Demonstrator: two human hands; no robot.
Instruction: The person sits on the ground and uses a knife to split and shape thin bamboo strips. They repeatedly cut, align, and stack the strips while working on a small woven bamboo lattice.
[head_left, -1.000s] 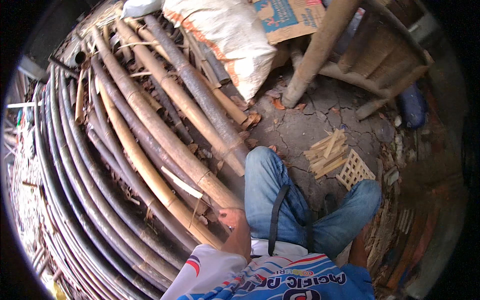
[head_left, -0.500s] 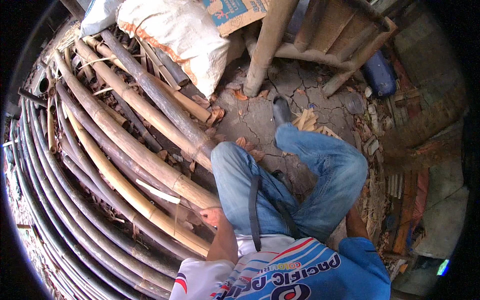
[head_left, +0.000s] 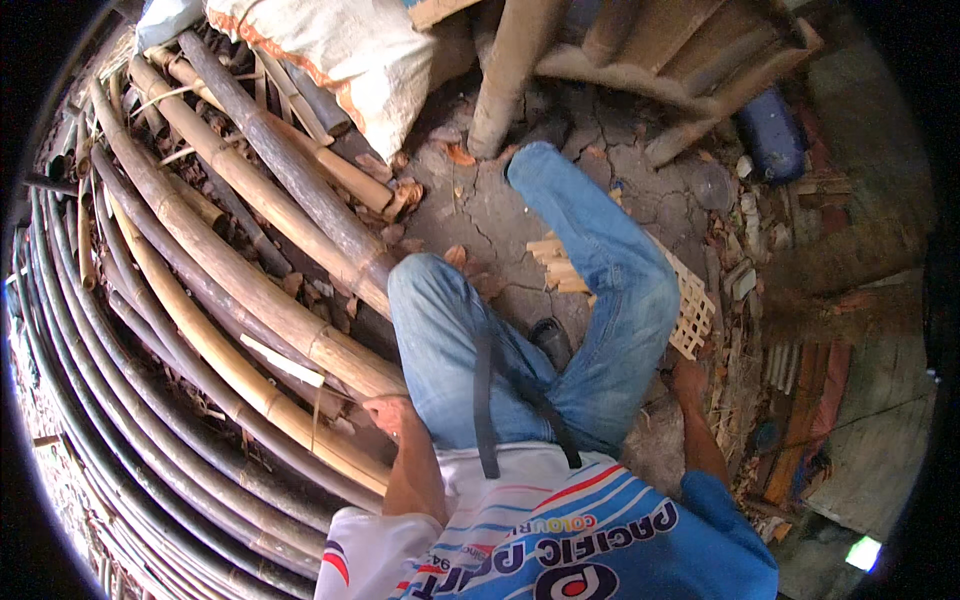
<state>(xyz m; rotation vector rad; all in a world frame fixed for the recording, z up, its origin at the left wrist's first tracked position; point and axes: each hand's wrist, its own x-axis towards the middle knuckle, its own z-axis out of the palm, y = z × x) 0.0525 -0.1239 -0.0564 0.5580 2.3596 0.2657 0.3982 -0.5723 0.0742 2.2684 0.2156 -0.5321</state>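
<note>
My left hand (head_left: pixel 393 412) is closed beside my left knee, near the end of a thick bamboo pole (head_left: pixel 330 340). From its fingers a thin dark length runs out to a pale flat piece (head_left: pixel 282 361); together they look like a slender knife with a long light handle. Past my right knee, my right hand (head_left: pixel 688 380) is at the near edge of a woven bamboo lattice (head_left: pixel 692 318), its fingers seemingly closed on that edge but small and dim. Part of the lattice is hidden behind my right leg. Several short pale bamboo pieces (head_left: pixel 558 266) lie on the ground between my legs.
Long bamboo poles (head_left: pixel 200 350) fill the left side. A white woven sack (head_left: pixel 340 70) stands at the far left of centre. Ahead is a bamboo-framed bench (head_left: pixel 640 80), with a blue plastic container (head_left: pixel 772 135) to its right. Dry leaves and debris cover the cracked ground.
My right hand has come into view beside the bamboo lattice, which shows more now. My right leg has shifted left. My left hand still grips the knife-like tool; the whole view has shifted slightly.
</note>
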